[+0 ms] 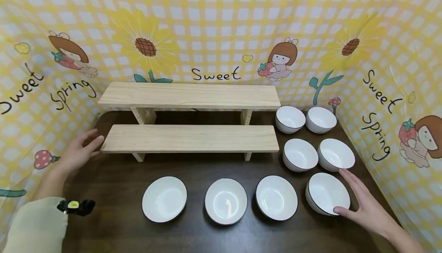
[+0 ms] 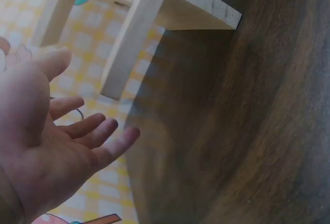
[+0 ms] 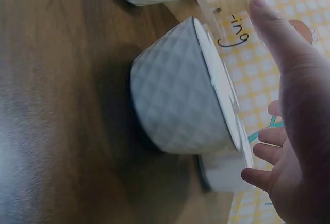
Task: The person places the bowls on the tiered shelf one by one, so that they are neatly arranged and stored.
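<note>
My right hand (image 1: 367,209) hovers at the right side of the nearest white bowl (image 1: 327,193), thumb and fingers spread. In the head view the thumb overlaps the bowl's near rim. The right wrist view has this hand (image 3: 299,126) above the rim of a bowl (image 3: 180,87) with a diamond-textured outside. Beside the left end of the lower wooden shelf (image 1: 190,138), my left hand (image 1: 81,151) holds nothing. Seen from the left wrist, that hand (image 2: 56,136) is palm up with loosely bent fingers, near the shelf board's end (image 2: 116,87).
Above and behind the lower shelf is an upper wooden shelf (image 1: 191,95). Three white bowls, one of them the middle bowl (image 1: 226,201), line the front of the dark table (image 1: 207,241). More bowls, including a back bowl (image 1: 290,119), cluster right of the shelves. A checkered cloth (image 1: 214,34) surrounds the table.
</note>
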The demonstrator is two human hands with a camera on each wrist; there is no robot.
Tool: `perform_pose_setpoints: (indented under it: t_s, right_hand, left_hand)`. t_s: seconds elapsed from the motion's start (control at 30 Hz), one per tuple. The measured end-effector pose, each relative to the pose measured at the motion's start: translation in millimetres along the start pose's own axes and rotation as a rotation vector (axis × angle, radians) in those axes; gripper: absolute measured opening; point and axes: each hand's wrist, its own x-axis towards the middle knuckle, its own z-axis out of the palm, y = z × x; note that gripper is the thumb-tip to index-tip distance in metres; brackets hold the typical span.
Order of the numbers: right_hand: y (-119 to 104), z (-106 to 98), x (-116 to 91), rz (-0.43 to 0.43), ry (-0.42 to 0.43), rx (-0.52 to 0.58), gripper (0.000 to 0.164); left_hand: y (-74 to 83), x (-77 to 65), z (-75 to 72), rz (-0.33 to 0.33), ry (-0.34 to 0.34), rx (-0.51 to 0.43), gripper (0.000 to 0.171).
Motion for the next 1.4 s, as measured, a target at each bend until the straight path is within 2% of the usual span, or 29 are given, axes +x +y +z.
perform_pose_setpoints:
  t_s: [0.1, 0.23, 0.43, 0.77, 1.0, 1.2, 1.4]
  right_hand:
    - [3, 3, -3, 0.016, 0.002, 0.024, 0.113]
    - [6, 8, -5, 0.050, -0.003, 0.061, 0.117]
    - [12, 20, -3, 0.037, 0.001, 0.114, 0.130]
    - [13, 30, 1, 0.055, 0.006, 0.124, 0.140]
    - [19, 34, 3, -0.056, 0.004, 0.141, 0.147]
    - [17, 36, 2, -0.028, 0.010, 0.072, 0.143]
    - [14, 37, 1, 0.018, 0.037, 0.053, 0.136]
  left_hand:
    - [-6.0, 2.9, 0.5, -0.040, -0.005, -0.044, 0.079]
    - [-7.4, 7.9, -0.1, -0.091, 0.016, -0.028, 0.080]
    - [-6.7, 13.8, -0.3, -0.102, 0.027, 0.015, 0.076]
    - [-7.8, 16.2, 2.5, -0.121, 0.012, 0.053, 0.073]
    - [-7.8, 17.9, 4.3, -0.124, -0.001, 0.056, 0.075]
    - [-8.0, 17.0, 4.6, -0.122, -0.006, 0.046, 0.072]
    - [-7.5, 16.6, 4.0, -0.118, -0.021, 0.045, 0.071]
